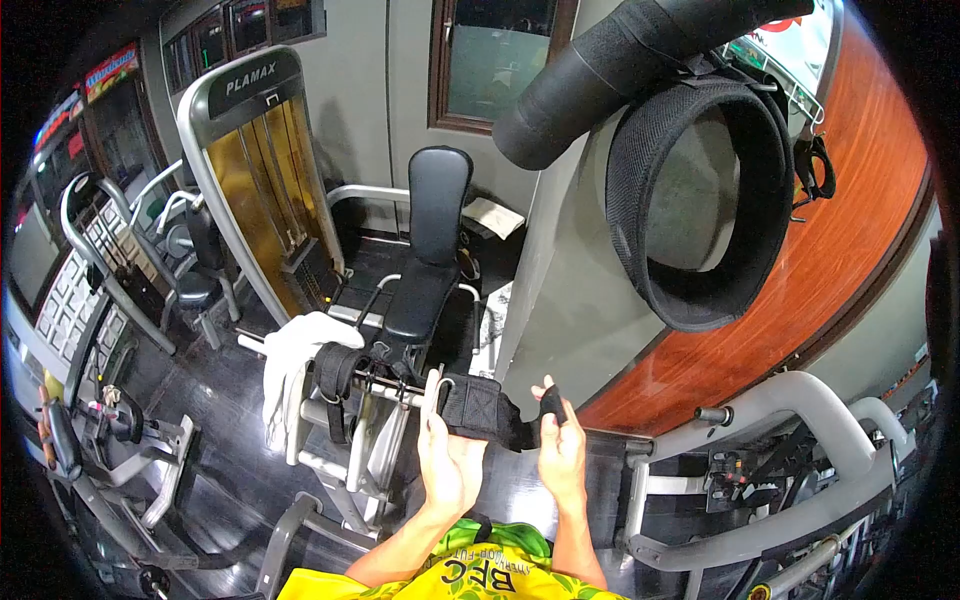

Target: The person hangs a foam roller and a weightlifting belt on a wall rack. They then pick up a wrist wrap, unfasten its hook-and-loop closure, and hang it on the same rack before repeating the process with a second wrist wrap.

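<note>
We observe black strap (474,408) spanning gap between hands. Left hand (452,472) flat, fingers extended, beside strap's left end; right hand (564,455) grips other end, black material across fingers. We note white towel (290,365) and black cuff (338,370) draped side by side on equipment. We record PLAMAX machine (250,78) behind; black belt loop (640,210) hangs upper right.

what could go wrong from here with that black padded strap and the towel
The black padded strap might slip and drop, as the left hand is open rather than closed around it. The white towel hangs over a bar, so a bump could perhaps knock it off.
</note>
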`<state>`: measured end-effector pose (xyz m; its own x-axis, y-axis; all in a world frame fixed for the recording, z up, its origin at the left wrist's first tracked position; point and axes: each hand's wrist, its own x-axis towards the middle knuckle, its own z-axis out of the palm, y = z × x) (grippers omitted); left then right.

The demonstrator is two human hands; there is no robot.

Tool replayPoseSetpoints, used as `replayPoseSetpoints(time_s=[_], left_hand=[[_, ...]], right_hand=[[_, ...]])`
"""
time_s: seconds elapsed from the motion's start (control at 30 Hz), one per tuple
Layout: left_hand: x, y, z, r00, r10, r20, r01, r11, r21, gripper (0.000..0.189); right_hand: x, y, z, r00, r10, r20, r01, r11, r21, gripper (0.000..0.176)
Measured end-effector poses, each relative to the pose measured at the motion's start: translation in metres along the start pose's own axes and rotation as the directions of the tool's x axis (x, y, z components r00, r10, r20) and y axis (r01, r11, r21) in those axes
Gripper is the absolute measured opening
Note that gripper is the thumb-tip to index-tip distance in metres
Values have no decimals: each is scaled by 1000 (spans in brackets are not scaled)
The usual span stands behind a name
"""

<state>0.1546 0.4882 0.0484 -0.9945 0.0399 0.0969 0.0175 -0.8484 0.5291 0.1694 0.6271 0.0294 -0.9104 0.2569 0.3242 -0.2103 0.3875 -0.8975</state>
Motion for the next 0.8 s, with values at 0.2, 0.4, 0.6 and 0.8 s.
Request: replayPoseSetpoints(time_s=[0.2,0.4,0.6,0.8], left_hand=[[-3,-9,-7,1000,-12,13,13,999,-33,59],[3,-2,-10,998,-49,39,49,999,-11,58],[22,2,-24,984,-164,62,165,986,-13,56],[37,-3,-36,954,-278,113,250,945,211,43]], right_hand=[[-10,2,20,982,-102,162,117,990,-84,53],[-12,9,19,960,-207,186,207,978,18,63],[-6,28,1,987,108,119,-131,970,206,38],[-17,32,-17,925,239,294,-306,929,208,23]])
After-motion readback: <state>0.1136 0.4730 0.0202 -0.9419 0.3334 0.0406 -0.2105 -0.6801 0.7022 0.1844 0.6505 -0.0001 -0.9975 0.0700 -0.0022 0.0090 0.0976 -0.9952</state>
